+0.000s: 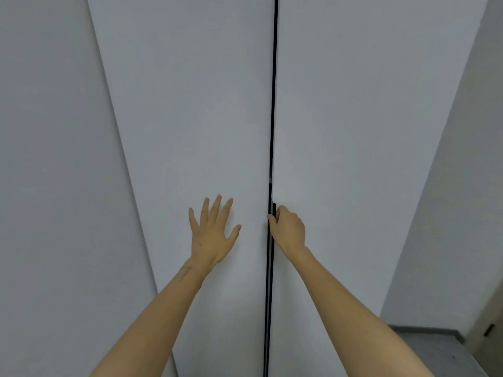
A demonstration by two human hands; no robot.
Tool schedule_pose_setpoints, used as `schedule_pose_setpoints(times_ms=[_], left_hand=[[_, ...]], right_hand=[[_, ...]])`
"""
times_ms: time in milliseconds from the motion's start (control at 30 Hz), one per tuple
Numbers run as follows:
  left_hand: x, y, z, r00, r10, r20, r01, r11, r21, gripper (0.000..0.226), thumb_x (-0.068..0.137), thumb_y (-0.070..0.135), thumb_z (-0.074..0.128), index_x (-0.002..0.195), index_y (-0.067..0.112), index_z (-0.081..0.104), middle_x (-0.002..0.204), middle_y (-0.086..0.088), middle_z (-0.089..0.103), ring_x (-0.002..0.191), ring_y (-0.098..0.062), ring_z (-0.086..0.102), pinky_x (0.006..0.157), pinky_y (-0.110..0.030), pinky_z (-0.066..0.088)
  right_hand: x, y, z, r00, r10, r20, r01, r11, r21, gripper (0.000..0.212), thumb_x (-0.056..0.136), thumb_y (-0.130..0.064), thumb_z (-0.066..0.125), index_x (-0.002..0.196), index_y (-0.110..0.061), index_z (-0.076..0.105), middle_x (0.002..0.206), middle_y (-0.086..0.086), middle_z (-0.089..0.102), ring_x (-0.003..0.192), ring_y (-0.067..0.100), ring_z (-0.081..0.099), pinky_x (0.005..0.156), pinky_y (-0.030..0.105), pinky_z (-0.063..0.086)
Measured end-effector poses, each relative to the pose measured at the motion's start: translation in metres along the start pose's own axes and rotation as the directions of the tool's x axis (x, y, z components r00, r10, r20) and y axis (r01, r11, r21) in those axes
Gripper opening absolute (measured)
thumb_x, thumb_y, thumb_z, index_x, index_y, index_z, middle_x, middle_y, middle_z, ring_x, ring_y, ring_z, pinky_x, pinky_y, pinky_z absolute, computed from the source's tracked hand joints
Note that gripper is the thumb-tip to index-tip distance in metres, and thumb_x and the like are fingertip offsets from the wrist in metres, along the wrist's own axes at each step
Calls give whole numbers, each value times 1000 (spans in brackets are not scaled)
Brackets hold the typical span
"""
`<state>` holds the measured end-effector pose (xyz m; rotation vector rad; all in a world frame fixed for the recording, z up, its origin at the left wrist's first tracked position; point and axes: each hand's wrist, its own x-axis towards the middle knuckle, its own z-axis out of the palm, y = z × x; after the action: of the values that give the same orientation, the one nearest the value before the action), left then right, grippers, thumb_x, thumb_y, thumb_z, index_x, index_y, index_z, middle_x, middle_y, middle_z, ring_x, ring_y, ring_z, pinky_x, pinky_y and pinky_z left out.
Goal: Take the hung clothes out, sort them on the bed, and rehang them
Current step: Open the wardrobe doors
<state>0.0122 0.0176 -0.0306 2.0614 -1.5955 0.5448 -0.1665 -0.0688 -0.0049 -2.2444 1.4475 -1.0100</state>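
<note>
Head view: two tall white wardrobe doors are faced square-on, w/ a thin dark gap (273, 104) running top to bottom between them. Left door (190, 104) is touched by the left hand (211, 232): palm laid flat on the panel, fingers straight and spread wide, thumb out toward the gap, nothing held. A thin bracelet (194, 270) is seen at that wrist.

Right hand (288, 227) is placed at the gap, on the inner edge of the right door (367, 104). Its fingers (271, 219) are curled tight and hooked round a short dark strip (273, 206) on that edge; knuckles are turned outward, so a narrow, closed grip. Both forearms are stretched up from the bottom of the frame, approx. level w/ each other.

Whether the right door is cracked open can't be told; lower down the gap reads as a double line.

The clothes can't be located: only door fronts are shown.

Left of the doors another pale panel (49, 159) is seen; at right a white wall (468, 186), w/ grey floor (435, 346) at its foot.
</note>
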Motion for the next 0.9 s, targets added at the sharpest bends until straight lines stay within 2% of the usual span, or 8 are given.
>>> schedule_pose_setpoints(times_ms=[167,333,533,733,900], left_hand=[[-29,8,-12,999,39,-24,-40,998,-54,74,92,66,12,158,32,15,165,0,13,153,-24,3,118,-52,-14],[-59,13,-22,991,116,-72,-121,990,-71,68,97,61,22,156,27,25,162,-3,24,151,-26,14,119,-56,-6],[-92,35,-33,983,177,-46,-181,976,-119,68,97,60,24,155,27,27,161,-6,28,150,-29,18,118,-57,-2],[-105,73,-38,972,235,-25,-236,959,-157,68,97,62,23,156,28,25,162,-5,25,150,-30,18,118,-61,3],[-107,110,-45,957,284,-53,-288,931,-224,68,96,60,26,156,27,25,163,-5,23,151,-29,15,118,-60,1]], right_hand=[[-40,-2,-15,999,18,-40,-16,999,51,27,102,-32,48,83,-11,47,72,3,53,63,18,48,56,31,36],[-82,-1,-35,993,52,-103,-44,996,82,32,101,-33,49,83,-7,51,66,3,52,59,18,47,55,32,37],[-126,3,-62,985,111,-133,-101,991,84,34,101,-36,49,89,-5,56,71,3,57,64,18,53,58,32,43],[-163,12,-95,977,144,-155,-133,988,82,37,99,-44,49,79,-14,47,67,-1,54,58,13,47,50,26,32],[-189,32,-123,972,141,-187,-130,989,70,43,96,-50,53,73,-16,44,61,-6,47,54,9,41,52,26,31]])
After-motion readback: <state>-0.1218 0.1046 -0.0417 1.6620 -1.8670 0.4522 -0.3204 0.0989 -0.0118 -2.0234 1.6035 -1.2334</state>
